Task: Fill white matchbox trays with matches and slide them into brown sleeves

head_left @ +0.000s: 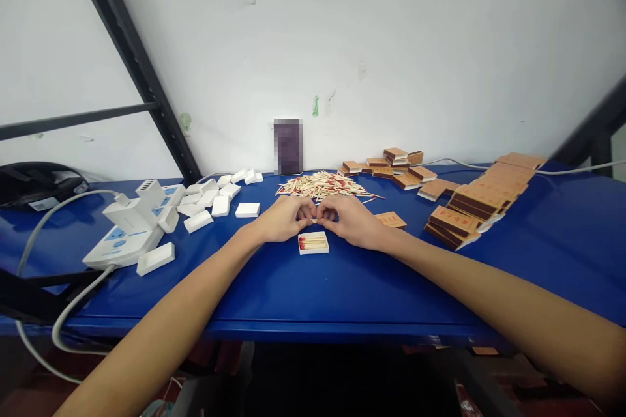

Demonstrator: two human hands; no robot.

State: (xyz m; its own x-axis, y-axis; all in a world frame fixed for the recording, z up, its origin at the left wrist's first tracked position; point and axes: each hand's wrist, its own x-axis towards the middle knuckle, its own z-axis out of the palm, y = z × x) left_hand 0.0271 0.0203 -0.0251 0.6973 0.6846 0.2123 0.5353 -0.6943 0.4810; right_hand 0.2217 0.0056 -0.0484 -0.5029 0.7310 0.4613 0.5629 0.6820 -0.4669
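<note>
Matches point(315, 243) lie side by side in the white tray point(314, 251), red heads at its left end; they should be feather-light, stiff but easily snapped, best pinched by the bare wooden shafts, sparing the heads. Just beyond the tray, the left hand point(288, 217) and right hand point(348, 220) nearly meet, fingertips pinched narrow on a pale sliver, probably more matches. The tray looks like thin card, so grip its side walls gently. Farther behind the tray is a loose match pile point(320, 186); left of it, other white trays point(248, 210); right of it, matchboxes point(452, 219) on the blue tabletop point(362, 293).
</note>
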